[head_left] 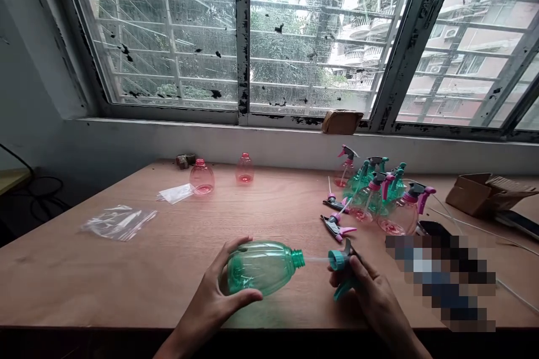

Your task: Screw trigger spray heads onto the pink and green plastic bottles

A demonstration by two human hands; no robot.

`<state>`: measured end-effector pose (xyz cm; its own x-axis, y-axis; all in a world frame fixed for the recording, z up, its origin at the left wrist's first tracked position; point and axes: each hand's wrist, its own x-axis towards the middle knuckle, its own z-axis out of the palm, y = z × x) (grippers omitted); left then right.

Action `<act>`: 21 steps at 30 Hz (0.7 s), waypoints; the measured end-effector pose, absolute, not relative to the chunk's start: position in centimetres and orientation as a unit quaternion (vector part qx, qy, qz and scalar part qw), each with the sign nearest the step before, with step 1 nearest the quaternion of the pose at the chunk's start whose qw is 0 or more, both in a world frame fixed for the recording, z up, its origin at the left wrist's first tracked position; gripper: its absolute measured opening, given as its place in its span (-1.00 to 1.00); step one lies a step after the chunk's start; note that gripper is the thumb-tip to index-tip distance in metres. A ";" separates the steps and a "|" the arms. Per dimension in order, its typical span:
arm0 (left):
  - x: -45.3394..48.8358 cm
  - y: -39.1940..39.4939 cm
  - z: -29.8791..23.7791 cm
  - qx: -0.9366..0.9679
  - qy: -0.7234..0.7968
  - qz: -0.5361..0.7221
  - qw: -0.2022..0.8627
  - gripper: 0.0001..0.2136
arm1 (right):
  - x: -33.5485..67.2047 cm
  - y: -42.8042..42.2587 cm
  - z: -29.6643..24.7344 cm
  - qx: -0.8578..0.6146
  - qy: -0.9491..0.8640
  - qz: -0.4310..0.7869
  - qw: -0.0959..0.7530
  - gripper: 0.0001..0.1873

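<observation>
My left hand (219, 297) grips a green translucent bottle (263, 265) that lies on its side above the wooden table (126, 269), neck pointing right. My right hand (370, 294) holds a teal spray trigger head (342, 269) just right of the neck. The head's thin clear dip tube (315, 259) runs into the bottle's open mouth. The cap is apart from the threaded neck by a short gap.
Two pink capless bottles (202, 178) (245, 169) stand at the back left near plastic bags (118, 221). A cluster of assembled spray bottles (379, 196) and loose trigger heads (339, 227) sits at right. A cardboard box (480, 193) and a blurred patch (442, 280) lie further right.
</observation>
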<state>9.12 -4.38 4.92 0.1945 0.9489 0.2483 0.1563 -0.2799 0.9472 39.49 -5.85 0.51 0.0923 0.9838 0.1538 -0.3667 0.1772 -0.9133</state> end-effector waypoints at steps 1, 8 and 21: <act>9.2 -4.6 4.9 0.639 0.422 0.473 0.435 -0.30 | 39.2 -6.0 0.7 -0.370 -0.444 0.533 0.618 -0.68; 10.3 -5.1 4.6 0.640 0.433 0.436 0.462 -0.31 | 37.6 -6.4 2.1 -0.348 -0.402 0.615 0.582 -0.76; 10.8 -4.6 4.7 0.692 0.428 0.376 0.443 -0.36 | 37.6 -5.9 1.2 -0.368 -0.388 0.612 0.582 -0.50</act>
<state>10.76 -4.64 4.70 0.3509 0.9257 0.1414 0.2594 -0.2412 0.9352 37.57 -5.86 1.24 -0.0514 0.9987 0.0013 -0.4274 -0.0208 -0.9038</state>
